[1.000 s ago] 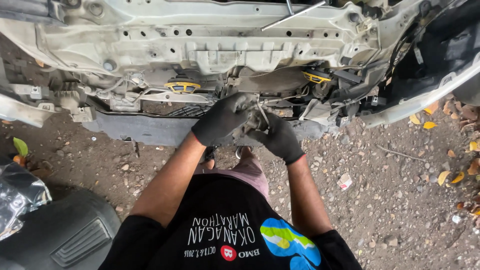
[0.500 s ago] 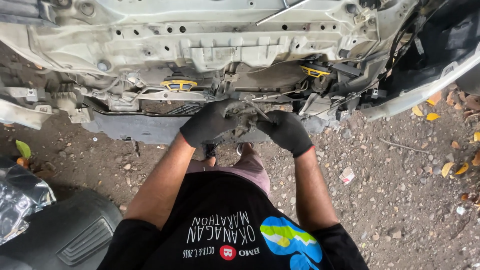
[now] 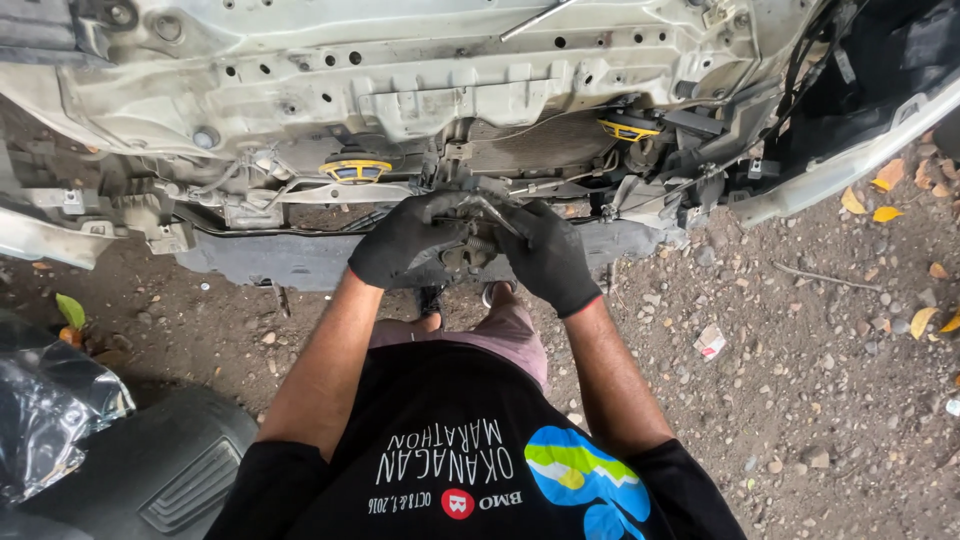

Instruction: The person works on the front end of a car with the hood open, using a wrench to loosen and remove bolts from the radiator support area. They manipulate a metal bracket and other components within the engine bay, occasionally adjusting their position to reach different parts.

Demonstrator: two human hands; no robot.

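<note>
Both my hands wear black gloves and meet in front of the stripped front end of a car [image 3: 400, 80]. My left hand [image 3: 405, 240] and my right hand [image 3: 550, 258] are closed on the two sides of a small grey metal latch part [image 3: 472, 245] with a coil spring. The part sits just below the car's pale crossmember, level with the dark lower panel [image 3: 270, 262]. My fingers cover most of the part. I cannot tell whether it is fixed to the car.
Yellow caps [image 3: 355, 170] [image 3: 630, 130] show among hoses and brackets behind my hands. A dark plastic panel [image 3: 170, 470] and crumpled clear plastic sheet [image 3: 50, 400] lie at lower left. Gravel ground with dry leaves [image 3: 885, 175] and a white scrap [image 3: 710, 342] spreads to the right.
My left hand has slid slightly left along the part and my right hand has turned a little. Both keep their hold. The view has shifted slightly.
</note>
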